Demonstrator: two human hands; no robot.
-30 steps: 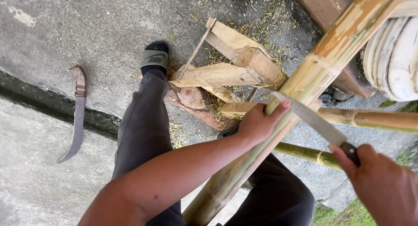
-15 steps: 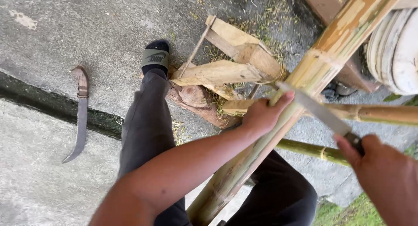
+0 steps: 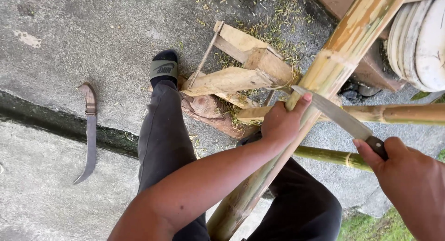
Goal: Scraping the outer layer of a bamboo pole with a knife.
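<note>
I observe one head view, looking down over both forearms and the legs.

The left hand (image 3: pixel 280 125) is wrapped around a thick yellow-green bamboo pole (image 3: pixel 324 78) that runs diagonally from the lower centre, between the legs, to the upper right corner. The fingers are curled tight on the pole, with the thumb lying up along its side, just beside the blade.

The right hand (image 3: pixel 410 180) is closed on the dark handle of a long steel-bladed knife (image 3: pixel 336 113). The fingers are clamped around the handle, with the thumb along its top. The blade lies across the pole, its tip touching the pole's surface just above the left thumb.

Two thinner bamboo poles lie crosswise beyond the thick one: a pale yellow one (image 3: pixel 398 113) at the right edge, and a greener one (image 3: pixel 329 155) below it, passing under the knife handle.

Past the left hand I note a pile of split pale wooden offcuts (image 3: pixel 241 69) resting on a reddish log piece (image 3: pixel 208 111). A foot in a black sock and grey-green slide sandal (image 3: pixel 163 69) stands just beside the pile. A curved rusty sickle-shaped blade (image 3: pixel 88 134) lies well apart on the grey concrete ground (image 3: pixel 69 46), across a dark seam. Fine plant shavings are scattered about the offcuts. Stacked pale round discs (image 3: pixel 422 41) show at the upper right.
</note>
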